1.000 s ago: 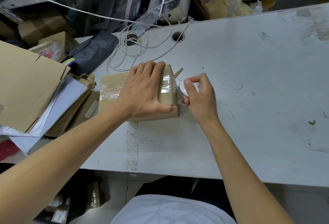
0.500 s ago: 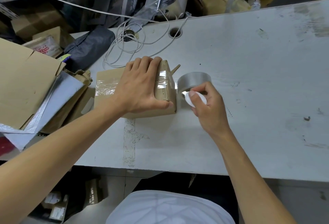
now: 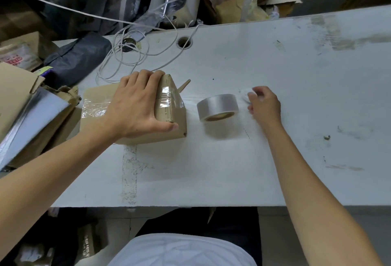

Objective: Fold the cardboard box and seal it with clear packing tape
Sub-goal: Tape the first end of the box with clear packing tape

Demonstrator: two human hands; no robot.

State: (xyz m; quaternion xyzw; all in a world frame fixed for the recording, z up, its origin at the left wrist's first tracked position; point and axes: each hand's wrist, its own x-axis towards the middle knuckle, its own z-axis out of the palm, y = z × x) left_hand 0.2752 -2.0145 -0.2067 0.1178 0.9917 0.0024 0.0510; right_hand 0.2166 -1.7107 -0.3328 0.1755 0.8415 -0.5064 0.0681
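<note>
A small cardboard box (image 3: 135, 113), taped along its top, sits on the tabletop (image 3: 296, 96) under the left hand (image 3: 135, 105), fingers spread flat — light, stiff, best gripped by its sides — while the right hand (image 3: 264, 105), fingers loosely curled around a blurred white object, hovers beside the clear packing tape roll (image 3: 218, 107).

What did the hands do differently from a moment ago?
The right hand moved away to the right with a small white thing, blurred, and the tape roll now stands alone on the table, untouched. The left hand stayed pressed on top of the cardboard box, which has not moved.
</note>
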